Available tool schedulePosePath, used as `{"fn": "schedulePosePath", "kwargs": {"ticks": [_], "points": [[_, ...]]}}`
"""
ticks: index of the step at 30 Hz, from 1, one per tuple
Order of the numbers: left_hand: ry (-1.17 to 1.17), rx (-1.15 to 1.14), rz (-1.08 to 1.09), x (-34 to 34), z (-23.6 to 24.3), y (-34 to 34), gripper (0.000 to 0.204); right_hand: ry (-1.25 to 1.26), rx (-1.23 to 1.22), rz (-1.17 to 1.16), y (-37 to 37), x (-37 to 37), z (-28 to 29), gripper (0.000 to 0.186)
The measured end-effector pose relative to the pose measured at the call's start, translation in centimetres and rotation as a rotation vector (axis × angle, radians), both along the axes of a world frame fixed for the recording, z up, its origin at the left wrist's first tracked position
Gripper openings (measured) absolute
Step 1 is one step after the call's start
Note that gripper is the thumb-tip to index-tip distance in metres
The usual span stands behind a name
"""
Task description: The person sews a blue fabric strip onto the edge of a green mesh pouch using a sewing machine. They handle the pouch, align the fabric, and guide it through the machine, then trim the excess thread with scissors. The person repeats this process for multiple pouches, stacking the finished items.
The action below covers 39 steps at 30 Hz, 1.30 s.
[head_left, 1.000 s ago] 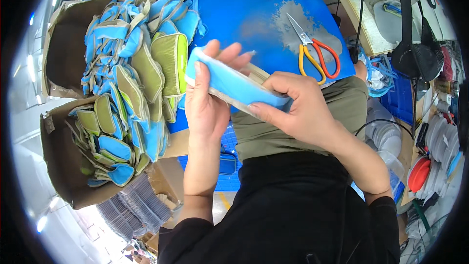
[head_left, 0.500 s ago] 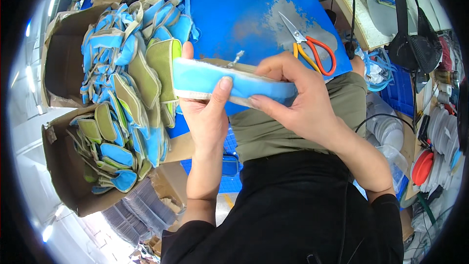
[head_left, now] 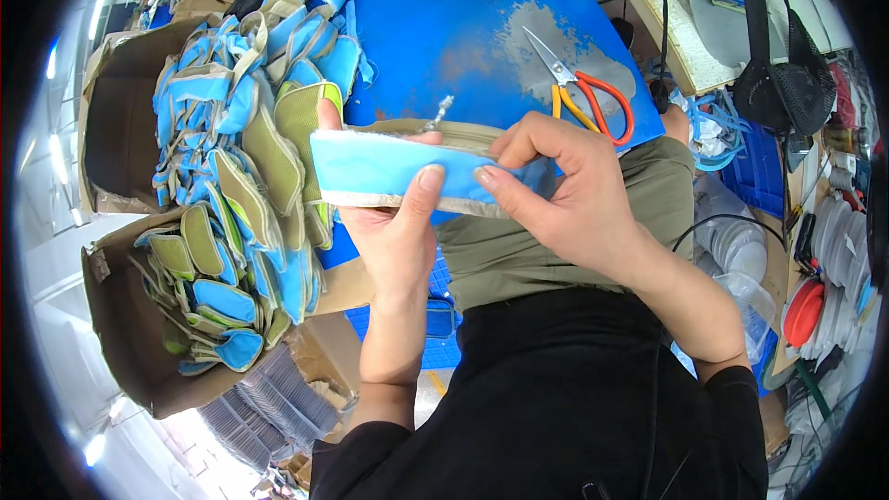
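Observation:
Between my hands is a looped light-blue fabric band [head_left: 375, 167] with off-white edges and an olive inner side. My left hand [head_left: 394, 241] grips its left part, thumb on the blue face and fingers behind. My right hand [head_left: 583, 199] pinches the right end between thumb and bent fingers. A small silvery, twisted pull [head_left: 443, 113] stands up from the band's upper side. Beyond my right hand, scissors [head_left: 559, 72] with red and yellow handles lie on the blue tabletop [head_left: 444, 28], blades pointing away.
At the left, blue and olive fabric pieces [head_left: 208, 83] lie heaped, beside an upper cardboard box [head_left: 120, 120]. Similar pieces fill a lower cardboard box [head_left: 116, 343]. Stacked grey sheets [head_left: 269, 407] sit below. Black straps [head_left: 759, 37] hang at the right, above clear plastic bags [head_left: 732, 241].
Both hands and the fabric band have shifted slightly left. The band's olive inner side shows more, and my right fingers have moved a little along it.

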State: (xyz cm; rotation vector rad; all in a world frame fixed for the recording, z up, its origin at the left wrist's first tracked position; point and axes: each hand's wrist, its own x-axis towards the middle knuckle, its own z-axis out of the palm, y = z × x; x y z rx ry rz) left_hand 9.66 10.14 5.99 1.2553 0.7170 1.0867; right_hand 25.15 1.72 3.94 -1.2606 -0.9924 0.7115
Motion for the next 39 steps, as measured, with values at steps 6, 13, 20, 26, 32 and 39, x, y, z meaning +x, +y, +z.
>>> {"fn": "schedulePosePath", "kwargs": {"ticks": [6, 13, 20, 26, 32, 39], "points": [[0.028, -0.041, 0.033, -0.5, -0.3, 0.1, 0.109, -0.048, -0.013, 0.025, 0.2, 0.3, 0.8, 0.017], [0.016, -0.034, 0.023, 0.0, 0.4, 0.1, 0.107, 0.086, -0.123, 0.22, 0.9, 1.7, 1.6, 0.022], [0.023, -0.093, 0.028, -0.8, 0.3, 0.3, 0.103, -0.116, -0.2, 0.357, 1.8, 2.1, 2.1, 0.016], [-0.178, -0.289, -0.046, -1.2, 0.7, 1.2, 0.102, -0.242, -0.178, 0.282, 1.7, 0.5, 3.9, 0.009], [-0.063, -0.399, -0.166, -5.9, -1.3, 1.9, 0.047, -0.554, -0.045, 0.295, 2.6, -1.1, 5.1, 0.007], [1.065, 0.843, 0.322, -19.3, 4.7, 10.2, 0.017, -0.748, -0.009, 0.4, 2.5, -1.4, 4.9, 0.014]]}}
